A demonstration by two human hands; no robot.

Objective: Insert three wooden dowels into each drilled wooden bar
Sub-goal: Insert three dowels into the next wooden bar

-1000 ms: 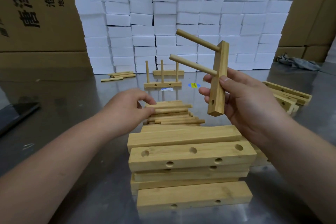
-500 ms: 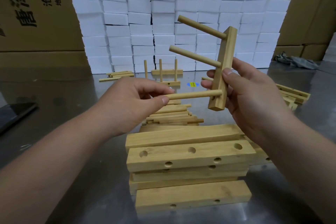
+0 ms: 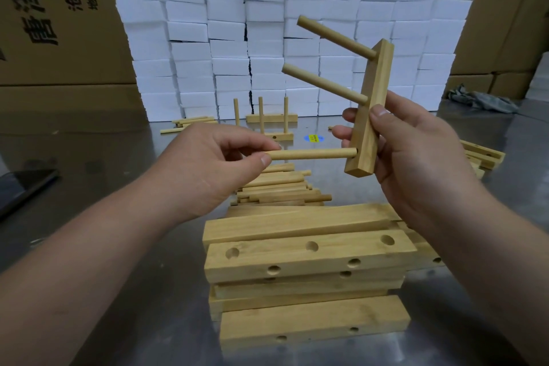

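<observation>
Drilled bar (image 3: 375,104) held in the air above the metal table (image 3: 118,246), nearly upright, top leaning slightly right. Gripped by the right hand (image 3: 416,157): thumb pressed flat on the near face, fingers curled round the far side.

Upper dowel (image 3: 335,37) and middle dowel (image 3: 323,83) seated in the bar, both pointing left and upward. Third dowel (image 3: 309,154) level, its right tip at the mouth of the lowest hole; depth of entry not discernible. Left hand (image 3: 208,166) pinching the left end of this dowel between thumb and forefinger, remaining fingers loosely curled.

Below the hands, a pile of loose dowels (image 3: 279,190); nearer the camera, a stack of bars (image 3: 309,258) with holes showing.

Farther back, a finished bar (image 3: 279,136) with three dowels upright, partly hidden by the left hand, and a plain bar (image 3: 271,118) just behind it. Beyond these, a wall of white foam blocks (image 3: 225,38) before cardboard boxes (image 3: 59,24). More bars (image 3: 481,154) at the right side of the table.
</observation>
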